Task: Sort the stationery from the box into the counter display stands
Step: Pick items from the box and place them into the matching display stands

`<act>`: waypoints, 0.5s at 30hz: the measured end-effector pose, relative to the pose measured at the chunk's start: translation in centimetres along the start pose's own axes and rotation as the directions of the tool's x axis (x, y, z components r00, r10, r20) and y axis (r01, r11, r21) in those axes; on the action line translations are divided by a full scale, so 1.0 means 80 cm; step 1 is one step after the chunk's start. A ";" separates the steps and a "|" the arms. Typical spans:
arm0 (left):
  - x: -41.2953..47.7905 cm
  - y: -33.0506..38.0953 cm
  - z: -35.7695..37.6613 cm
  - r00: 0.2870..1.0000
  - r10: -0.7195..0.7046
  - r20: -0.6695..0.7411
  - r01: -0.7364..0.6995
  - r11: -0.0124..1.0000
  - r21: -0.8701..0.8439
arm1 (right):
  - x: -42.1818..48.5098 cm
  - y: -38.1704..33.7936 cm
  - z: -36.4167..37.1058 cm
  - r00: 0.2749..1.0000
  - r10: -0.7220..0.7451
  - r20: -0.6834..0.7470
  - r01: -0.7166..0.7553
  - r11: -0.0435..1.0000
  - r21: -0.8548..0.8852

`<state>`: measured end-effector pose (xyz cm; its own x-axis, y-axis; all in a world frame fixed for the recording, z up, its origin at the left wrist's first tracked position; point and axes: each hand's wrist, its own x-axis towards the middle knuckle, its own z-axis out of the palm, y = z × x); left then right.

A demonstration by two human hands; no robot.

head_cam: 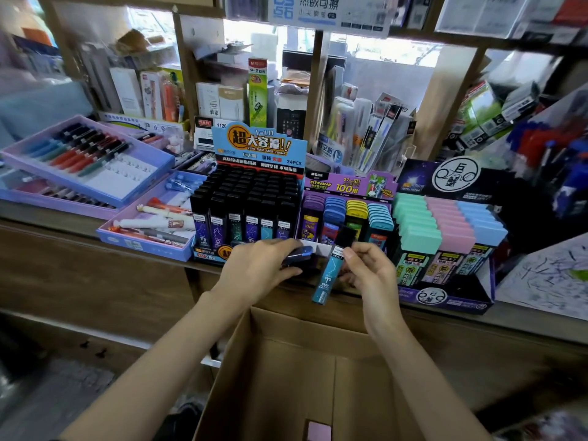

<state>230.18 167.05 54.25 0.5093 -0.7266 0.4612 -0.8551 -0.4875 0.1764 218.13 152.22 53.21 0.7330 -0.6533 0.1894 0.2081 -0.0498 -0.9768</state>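
Both hands: R [372, 275] pinches teal case [329, 275] (L [254, 265] grips dark case [302, 253]).

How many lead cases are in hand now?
2: slim teal plastic lead case with black cap, pinched in the right hand; dark blue-capped plastic case, gripped in the left hand. Others may hide under that palm.

A stationery shop: retail display stands [257, 144] of boxed pencil leads with printed header cards crowd the wooden table [63, 222], pen trays [105, 181] at left, packaged stock [257, 90] on far shelves [445, 100]
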 end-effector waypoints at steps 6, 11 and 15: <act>0.014 -0.005 0.005 1.000 0.008 -0.016 -0.007 0.998 0.060 | 0.003 0.002 -0.004 1.000 0.003 0.022 -0.003 0.999 -0.041; 0.024 -0.028 -0.032 0.981 -0.196 -0.009 0.184 0.933 -0.309 | 0.009 -0.005 0.007 0.997 -0.036 0.068 0.038 0.999 -0.029; 0.028 -0.052 -0.059 0.938 -0.327 -0.111 0.227 0.825 -0.518 | 0.012 -0.015 0.029 0.992 -0.069 0.105 0.070 0.998 -0.002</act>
<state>234.46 169.73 58.67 0.7472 -0.4686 0.4712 -0.6399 -0.3161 0.7004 220.11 153.37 54.77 0.7806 -0.5656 0.2659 0.2577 -0.0963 -0.9614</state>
